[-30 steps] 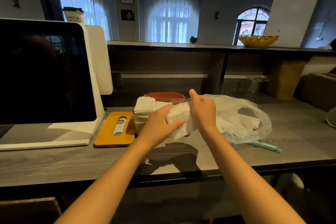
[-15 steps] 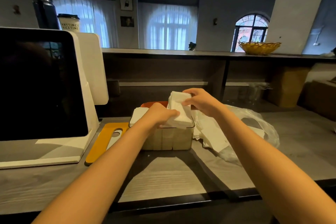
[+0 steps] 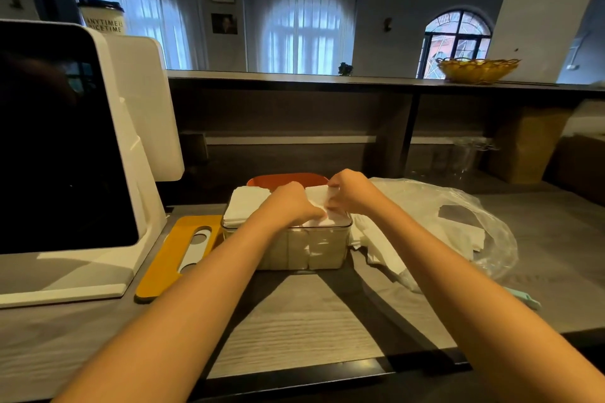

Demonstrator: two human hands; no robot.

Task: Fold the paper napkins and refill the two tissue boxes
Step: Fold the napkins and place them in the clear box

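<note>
Near the middle of the counter (image 3: 294, 321), a little back from its front edge, we see a clear box (image 3: 294, 249) packed with white folded napkins that rise above its rim. Both of the person's hands meet over the right half of this box. Our view shows the left hand (image 3: 291, 203) with its fingers curled down onto the napkin stack (image 3: 319, 198), and the right hand (image 3: 348, 190) pinching the top of that same stack from the far side. On the left half of the box sits a second stack (image 3: 247, 206), untouched and lying flat.

Just behind the clear box, toward the back of the counter, we can make out the orange rim of another box (image 3: 284, 178); what it holds we cannot tell. Just to the left of the clear box lies a yellow lid (image 3: 176, 258) with a long slot, flat on the counter. Toward the right edge of the counter a clear plastic bag (image 3: 458, 222) lies crumpled with loose napkins (image 3: 386, 245) spilling from it, touching the box's right side. A pale green pen (image 3: 527, 299) shows beyond the right forearm. At the left edge stands a white screen (image 3: 65, 141). On the raised shelf behind, a yellow basket (image 3: 478, 70) sits to the right
</note>
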